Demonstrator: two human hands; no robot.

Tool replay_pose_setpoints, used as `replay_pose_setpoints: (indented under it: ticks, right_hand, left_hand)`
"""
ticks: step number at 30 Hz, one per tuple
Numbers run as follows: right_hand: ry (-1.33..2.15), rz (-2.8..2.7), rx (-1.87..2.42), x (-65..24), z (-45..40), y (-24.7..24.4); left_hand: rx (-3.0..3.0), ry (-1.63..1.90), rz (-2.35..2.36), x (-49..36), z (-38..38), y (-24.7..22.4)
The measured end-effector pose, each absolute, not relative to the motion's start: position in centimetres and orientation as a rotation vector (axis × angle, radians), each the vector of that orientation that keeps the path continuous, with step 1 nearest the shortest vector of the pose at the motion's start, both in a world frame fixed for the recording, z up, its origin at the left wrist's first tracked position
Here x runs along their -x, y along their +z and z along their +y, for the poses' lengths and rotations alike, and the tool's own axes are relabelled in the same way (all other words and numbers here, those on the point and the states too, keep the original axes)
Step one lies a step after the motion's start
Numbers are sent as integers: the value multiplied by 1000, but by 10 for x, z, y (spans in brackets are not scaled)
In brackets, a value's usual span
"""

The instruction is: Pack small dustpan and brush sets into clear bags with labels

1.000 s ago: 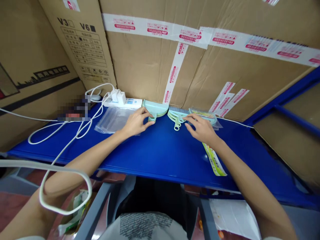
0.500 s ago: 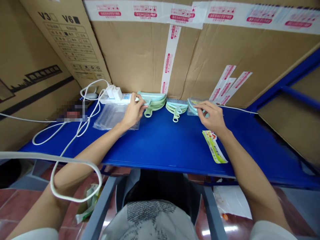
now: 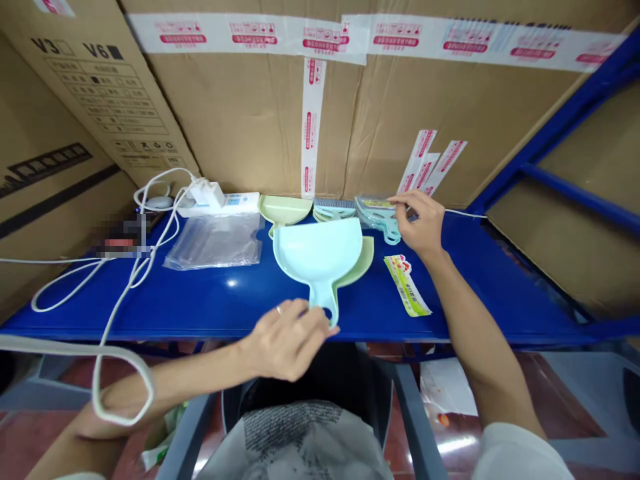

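My left hand (image 3: 290, 340) is closed round the handle of a light blue dustpan (image 3: 318, 250), over the front of the table. A green dustpan (image 3: 366, 263) shows behind it to the right; whether my hand grips that one too is hidden. At the back, my right hand (image 3: 421, 220) has its fingers bent together at the edge of a clear plastic bag (image 3: 376, 215) with blue pieces and a yellow-green label inside. Between the hands, small brushes (image 3: 334, 211) lie stacked by the wall. Another green dustpan (image 3: 284, 209) rests left of them.
A yellow-green label card (image 3: 407, 287) lies on the blue table (image 3: 210, 300) at right. Clear plastic bags (image 3: 215, 241) are piled at left beside a power strip (image 3: 240, 202) and white cables (image 3: 120, 300). Cardboard (image 3: 240, 120) walls the back.
My left hand has brought the blue dustpan from the back of the table toward me. One green dustpan has come forward as well. My right hand stays at the bag; the view has shifted.
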State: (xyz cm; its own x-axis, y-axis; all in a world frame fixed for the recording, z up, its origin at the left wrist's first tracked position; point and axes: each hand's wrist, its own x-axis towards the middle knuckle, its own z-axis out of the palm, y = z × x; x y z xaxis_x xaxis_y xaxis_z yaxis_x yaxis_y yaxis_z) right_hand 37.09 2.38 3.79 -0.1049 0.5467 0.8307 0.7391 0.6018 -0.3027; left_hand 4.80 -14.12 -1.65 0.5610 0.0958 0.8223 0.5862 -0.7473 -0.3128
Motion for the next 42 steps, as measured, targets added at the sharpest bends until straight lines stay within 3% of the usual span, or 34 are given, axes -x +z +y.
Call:
replay_pose_setpoints:
  ticks: [9,16,19,25,32,42]
  right_hand:
    - [-202,-1746,1100,-377,24,39]
    - [-182,-1797,1065,-374,24,35]
    - [-183,-1822,1083,-373,24,33]
    - [-66,-1865,1101,-370,22,37]
    - [544,-2697,1118,-335,1,27]
    - [642,-2804,1325,-349,9,20]
  left_hand:
    - [2360,-1014,-584,-108,-157,-43]
    - [2555,-1628,-772,-105,-154,-29]
    - [2616,-1701,-800,-96,-159,-21]
    - [2494,-1445,-855,-48,-196,-8]
    - [2472,-1332,-1079,-3,-221,-43]
    - [2552,-1354,-1175,-8,-203,-61]
